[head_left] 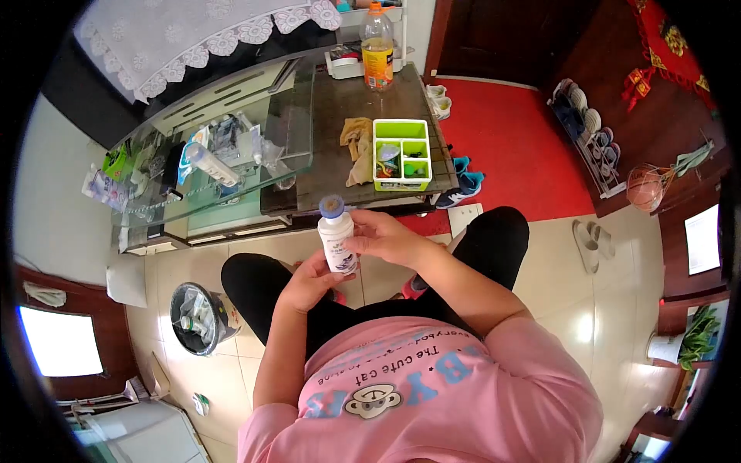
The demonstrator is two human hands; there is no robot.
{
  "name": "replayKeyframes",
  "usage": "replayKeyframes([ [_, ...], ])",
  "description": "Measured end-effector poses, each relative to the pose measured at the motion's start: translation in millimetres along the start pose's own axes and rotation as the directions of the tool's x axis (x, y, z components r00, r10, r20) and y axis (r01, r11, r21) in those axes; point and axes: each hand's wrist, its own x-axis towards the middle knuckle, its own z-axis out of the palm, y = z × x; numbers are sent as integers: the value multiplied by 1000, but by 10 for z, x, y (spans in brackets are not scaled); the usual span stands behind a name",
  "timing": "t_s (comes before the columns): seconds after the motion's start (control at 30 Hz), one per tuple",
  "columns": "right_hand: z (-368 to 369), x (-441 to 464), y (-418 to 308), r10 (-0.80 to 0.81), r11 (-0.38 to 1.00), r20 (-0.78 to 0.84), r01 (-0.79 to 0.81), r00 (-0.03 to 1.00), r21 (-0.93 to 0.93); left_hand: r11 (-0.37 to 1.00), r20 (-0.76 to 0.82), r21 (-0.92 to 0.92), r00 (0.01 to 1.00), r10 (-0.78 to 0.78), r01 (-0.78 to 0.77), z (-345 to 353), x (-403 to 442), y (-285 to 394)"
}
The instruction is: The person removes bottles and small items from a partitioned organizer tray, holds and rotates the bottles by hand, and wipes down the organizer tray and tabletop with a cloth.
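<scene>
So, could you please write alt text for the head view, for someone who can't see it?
A person's left hand and right hand hold a purplish-topped white bottle. Beyond it, a dark table bears a green-and-white organizer, a tan cloth and a large drink bottle.

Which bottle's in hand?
The white bottle gripped by the left hand and right hand. The other white bottle lies off left, unheld; the orange-labelled bottle stands beyond the green-and-white box.

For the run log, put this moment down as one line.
left hand: holding white bottle near its base | right hand: holding white bottle higher up | green-and-white organizer: on dark table, beside brown cloth
</scene>
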Motion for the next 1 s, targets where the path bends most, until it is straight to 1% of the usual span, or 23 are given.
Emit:
replayKeyframes([
  [0.1, -25, 6, 77, -28, 997, -18, 26, 999, -71, 1000, -14, 16, 1000, -3, 3, -45, 30, -66],
  [0.17, -49, -2, 94, -38, 994, -9, 37, 999, -101, 999, 63, -45, 998, 24, -22, -109, 67, -156],
  [0.23, -62, -21, 57, 157, 987, -100, -159, 983, -13, 1000, 46, -18, 999, 15, -15, -81, 80, -151],
  [0.27, -80, 3, 116, 72, 997, -110, -71, 991, 17, 1000, 37, 13, 999, 7, -7, -65, 88, -144],
  [0.33, -61, 18, 37, 65, 998, -200, -63, 978, 16, 998, 106, -49, 994, 32, -27, -37, 132, -129],
  [0.37, -54, 17, 12, 71, 997, -187, -68, 980, 25, 995, 139, -95, 989, 52, -40, -8, 123, -102],
  [0.4, -55, 14, -14, 64, 998, -212, -67, 975, -5, 989, 174, -139, 982, 76, -52, 22, 116, -68],
  [0.43, -69, 12, -26, 55, 997, -237, -66, 970, -38, 989, 163, -139, 984, 76, -54, 33, 123, -56],
  [0.5, -111, -5, -10, 83, 996, -240, -87, 967, -6, 981, 208, -191, 974, 88, -48, 49, 117, -51],
  [0.57, -156, -7, 56, 134, 991, -275, -125, 952, 50, 977, 198, -207, 975, 99, -57, 62, 120, -55],
  [0.6, -162, -4, 61, 138, 990, -269, -128, 953, 54, 972, 197, -226, 974, 111, -65, 70, 116, -58],
  [0.67, -171, 7, 57, 109, 986, -215, -78, 971, 147, 968, 191, -238, 974, 122, -74, 93, 96, -26],
  [0.87, -146, 18, 61, 107, 982, -212, -70, 971, 175, 965, 195, -245, 970, 143, -93, 106, 61, -2],
  [0.93, -144, 21, 65, 103, 982, -210, -66, 972, 174, 969, 197, -240, 975, 102, -53, 112, 42, 30],
  [1.0, -147, 30, 84, 108, 981, -218, -68, 970, 183, 967, 199, -247, 973, 116, -65, 97, 50, 6],
])
